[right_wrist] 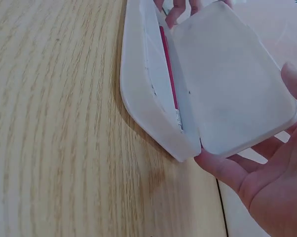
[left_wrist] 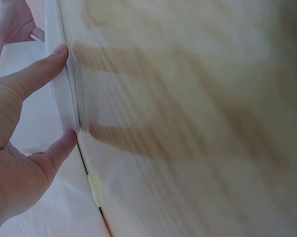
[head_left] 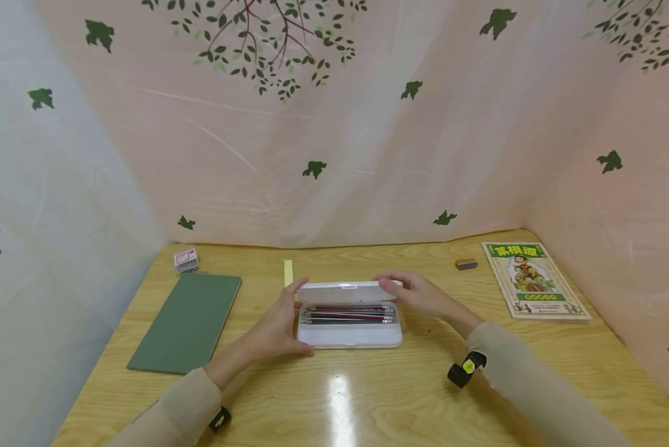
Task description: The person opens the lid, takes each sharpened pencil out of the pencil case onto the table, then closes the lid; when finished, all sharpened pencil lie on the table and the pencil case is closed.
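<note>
A white plastic pencil case point(head_left: 350, 337) sits at mid-table with its lid point(head_left: 334, 293) tilted up along the far side. Several pencils point(head_left: 346, 318), dark and red with eraser ends, lie inside. My left hand point(head_left: 273, 327) spans the case's left end, thumb at the near corner and fingers at the far one; the left wrist view has its fingertips on the white edge point(left_wrist: 64, 94). My right hand point(head_left: 420, 295) grips the lid's right end. In the right wrist view, its thumb and fingers lie around the lid's corner point(right_wrist: 281, 113).
Left of the case lies a dark green notebook point(head_left: 186, 323), with a small boxed item point(head_left: 186, 259) behind it. A yellow strip point(head_left: 288, 273) lies beyond the case. Farther right are a small eraser-like block point(head_left: 466, 264) and an illustrated book point(head_left: 535, 282). Patterned curtains point(head_left: 340, 205) surround the table.
</note>
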`<state>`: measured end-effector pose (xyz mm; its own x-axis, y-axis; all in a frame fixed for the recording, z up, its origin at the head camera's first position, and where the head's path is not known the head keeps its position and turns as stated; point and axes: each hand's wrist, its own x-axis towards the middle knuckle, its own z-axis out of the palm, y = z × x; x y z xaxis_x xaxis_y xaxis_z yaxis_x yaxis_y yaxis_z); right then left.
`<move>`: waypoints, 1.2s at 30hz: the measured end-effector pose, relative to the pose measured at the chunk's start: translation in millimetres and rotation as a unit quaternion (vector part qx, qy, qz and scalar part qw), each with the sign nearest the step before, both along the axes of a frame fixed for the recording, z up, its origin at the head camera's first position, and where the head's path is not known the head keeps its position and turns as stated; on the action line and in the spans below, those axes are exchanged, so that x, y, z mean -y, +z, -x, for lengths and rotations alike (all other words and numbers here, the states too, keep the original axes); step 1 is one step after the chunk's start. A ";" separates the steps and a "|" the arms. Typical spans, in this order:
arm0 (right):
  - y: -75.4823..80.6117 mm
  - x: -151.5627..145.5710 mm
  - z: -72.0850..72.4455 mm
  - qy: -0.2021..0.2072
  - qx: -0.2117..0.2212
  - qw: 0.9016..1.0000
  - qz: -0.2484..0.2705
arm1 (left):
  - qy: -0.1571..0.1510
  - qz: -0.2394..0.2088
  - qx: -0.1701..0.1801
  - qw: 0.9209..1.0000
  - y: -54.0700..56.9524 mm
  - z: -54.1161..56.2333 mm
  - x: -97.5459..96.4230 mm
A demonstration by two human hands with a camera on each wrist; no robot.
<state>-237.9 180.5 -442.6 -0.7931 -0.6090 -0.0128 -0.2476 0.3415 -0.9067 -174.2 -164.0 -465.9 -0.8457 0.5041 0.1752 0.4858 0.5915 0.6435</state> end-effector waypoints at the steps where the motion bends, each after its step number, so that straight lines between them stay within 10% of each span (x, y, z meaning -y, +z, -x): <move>1: -1.3 -0.3 0.4 -0.002 0.011 1.000 0.014 | -0.001 -0.009 0.005 1.000 -0.1 0.0 -0.3; 18: -15.0 -4.8 -5.2 -0.019 0.042 0.993 0.107 | -0.077 -0.170 0.119 0.975 -3.9 -1.4 4.8; 36: -10.3 5.1 3.3 -0.114 0.090 0.986 0.078 | -0.007 -0.164 0.149 0.975 0.8 -1.9 -0.8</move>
<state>-241.3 175.4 -452.8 -0.9030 -0.4207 -0.0869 -0.0099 0.2227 -0.9748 -172.2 -163.2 -465.1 -0.8769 0.4746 0.0763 0.2554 0.3254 0.9104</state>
